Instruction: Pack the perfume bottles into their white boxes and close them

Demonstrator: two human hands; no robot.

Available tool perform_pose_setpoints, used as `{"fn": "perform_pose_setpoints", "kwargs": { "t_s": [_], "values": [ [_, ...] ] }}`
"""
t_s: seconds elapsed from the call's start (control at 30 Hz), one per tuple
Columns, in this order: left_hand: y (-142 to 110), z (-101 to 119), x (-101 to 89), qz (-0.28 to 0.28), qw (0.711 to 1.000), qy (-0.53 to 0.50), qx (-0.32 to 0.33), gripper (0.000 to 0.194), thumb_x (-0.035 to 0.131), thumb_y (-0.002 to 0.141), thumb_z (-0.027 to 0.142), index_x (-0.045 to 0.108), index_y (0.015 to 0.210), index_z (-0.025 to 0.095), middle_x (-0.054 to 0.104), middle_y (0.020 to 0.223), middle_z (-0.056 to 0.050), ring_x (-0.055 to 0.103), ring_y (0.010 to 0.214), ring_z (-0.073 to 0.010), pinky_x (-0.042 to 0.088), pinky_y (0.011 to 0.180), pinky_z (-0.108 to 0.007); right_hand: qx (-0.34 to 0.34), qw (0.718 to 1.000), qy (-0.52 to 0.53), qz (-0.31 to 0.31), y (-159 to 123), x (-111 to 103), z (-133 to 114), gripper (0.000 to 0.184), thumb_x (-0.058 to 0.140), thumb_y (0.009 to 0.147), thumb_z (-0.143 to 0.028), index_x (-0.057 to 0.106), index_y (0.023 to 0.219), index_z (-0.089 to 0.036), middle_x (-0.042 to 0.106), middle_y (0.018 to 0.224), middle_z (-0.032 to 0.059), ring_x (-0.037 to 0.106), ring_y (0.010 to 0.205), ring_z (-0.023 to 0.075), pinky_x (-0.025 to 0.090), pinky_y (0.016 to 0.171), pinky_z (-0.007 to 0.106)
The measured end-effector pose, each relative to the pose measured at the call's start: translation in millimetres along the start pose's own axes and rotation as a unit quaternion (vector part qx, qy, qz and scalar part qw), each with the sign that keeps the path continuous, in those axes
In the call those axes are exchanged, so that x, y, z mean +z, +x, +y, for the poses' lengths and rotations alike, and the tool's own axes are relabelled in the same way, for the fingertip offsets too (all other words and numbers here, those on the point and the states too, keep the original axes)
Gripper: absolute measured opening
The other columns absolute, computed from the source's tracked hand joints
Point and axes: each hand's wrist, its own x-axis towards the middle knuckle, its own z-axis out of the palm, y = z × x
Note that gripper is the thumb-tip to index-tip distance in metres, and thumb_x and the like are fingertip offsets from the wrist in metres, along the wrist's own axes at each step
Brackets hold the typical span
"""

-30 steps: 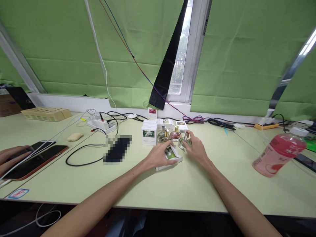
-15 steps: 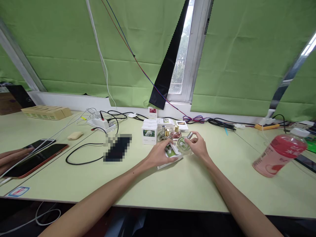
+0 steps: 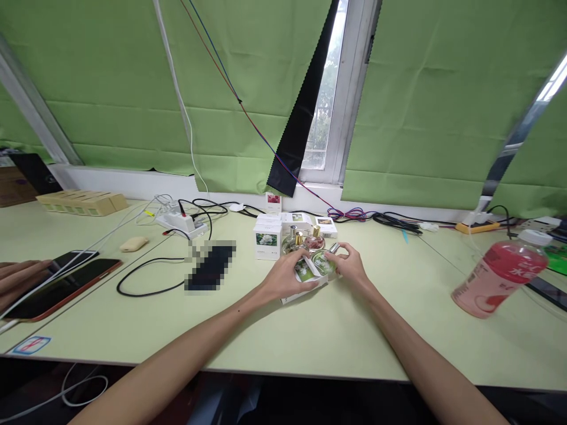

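My left hand (image 3: 290, 275) is closed around a small white perfume box (image 3: 305, 289) with a green floral picture, lying on its side on the table. In my right hand (image 3: 351, 267) is a round clear perfume bottle (image 3: 322, 263) with a silver cap, tilted, its base at the box's open end. Whether the base is inside the box is hard to make out. Just behind stand other perfume bottles, one with pink liquid (image 3: 315, 242) and a gold cap. White flower-printed boxes (image 3: 267, 243) stand left of them.
A pink drink bottle (image 3: 500, 277) stands at the right. Two phones (image 3: 66, 289) lie at the left, beside another person's hand (image 3: 20, 280). A power strip (image 3: 181, 221) and black cables (image 3: 394, 221) run along the back; a pixelated dark object (image 3: 210, 267) lies left of the boxes.
My right hand has moved left and slightly down, bringing the perfume bottle from beside the box to its open end. My left hand keeps its grip on the box.
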Motion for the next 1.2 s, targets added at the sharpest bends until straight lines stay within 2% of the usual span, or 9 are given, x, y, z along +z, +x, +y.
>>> {"fn": "perform_pose_setpoints", "kwargs": {
  "t_s": [0.23, 0.43, 0.53, 0.7, 0.83, 1.2],
  "values": [
    [1, -5, 3.3, 0.013, 1.000, -0.011, 0.021, 0.054, 0.077, 0.074, 0.048, 0.057, 0.117, 0.022, 0.070, 0.111, -0.006, 0.067, 0.095, -0.0270, 0.051, 0.086, -0.037, 0.042, 0.996, 0.078, -0.022, -5, 6, -3, 0.059, 0.084, 0.058, -0.048, 0.056, 0.103, -0.022, 0.056, 0.046, -0.0080, 0.042, 0.038, 0.0124, 0.031, 0.038, 0.023],
    [2, -7, 3.6, 0.017, 0.999, -0.014, 0.047, 0.055, 0.075, 0.076, 0.051, 0.056, 0.119, 0.022, 0.069, 0.116, -0.007, 0.067, 0.100, -0.0275, 0.052, 0.088, -0.038, 0.054, 0.994, 0.092, -0.030, -10, 9, -4, 0.060, 0.086, 0.059, -0.046, 0.054, 0.103, -0.023, 0.054, 0.044, -0.0085, 0.043, 0.039, 0.0128, 0.032, 0.037, 0.023],
    [3, -8, 3.4, 0.014, 0.999, -0.012, 0.041, 0.060, 0.078, 0.072, 0.053, 0.056, 0.119, 0.023, 0.069, 0.118, -0.007, 0.067, 0.104, -0.0292, 0.052, 0.089, -0.039, 0.057, 0.992, 0.104, -0.030, -11, 10, -5, 0.058, 0.087, 0.058, -0.046, 0.054, 0.101, -0.023, 0.051, 0.041, -0.0094, 0.041, 0.038, 0.0124, 0.030, 0.036, 0.022],
    [4, -8, 3.9, 0.013, 1.000, -0.006, 0.026, 0.064, 0.081, 0.069, 0.052, 0.055, 0.119, 0.022, 0.068, 0.120, -0.008, 0.066, 0.107, -0.0308, 0.051, 0.094, -0.041, 0.064, 0.989, 0.128, -0.031, -14, 11, -10, 0.057, 0.088, 0.055, -0.044, 0.053, 0.096, -0.023, 0.054, 0.045, -0.0083, 0.040, 0.037, 0.0105, 0.028, 0.035, 0.021],
    [3, -6, 4.2, 0.026, 1.000, -0.007, 0.016, 0.061, 0.081, 0.069, 0.048, 0.055, 0.117, 0.020, 0.069, 0.114, -0.009, 0.066, 0.099, -0.0291, 0.051, 0.092, -0.041, 0.071, 0.987, 0.141, -0.039, -16, 12, -13, 0.056, 0.088, 0.055, -0.043, 0.052, 0.093, -0.024, 0.053, 0.044, -0.0088, 0.038, 0.037, 0.0098, 0.027, 0.034, 0.021],
    [1, -4, 3.9, 0.054, 0.998, -0.027, 0.020, 0.054, 0.082, 0.068, 0.043, 0.057, 0.111, 0.021, 0.070, 0.093, -0.002, 0.064, 0.079, -0.0217, 0.050, 0.078, -0.033, 0.076, 0.986, 0.135, -0.064, -21, 13, -18, 0.052, 0.086, 0.057, -0.041, 0.051, 0.092, -0.024, 0.054, 0.046, -0.0082, 0.040, 0.038, 0.0101, 0.028, 0.034, 0.021]
  ]
}}
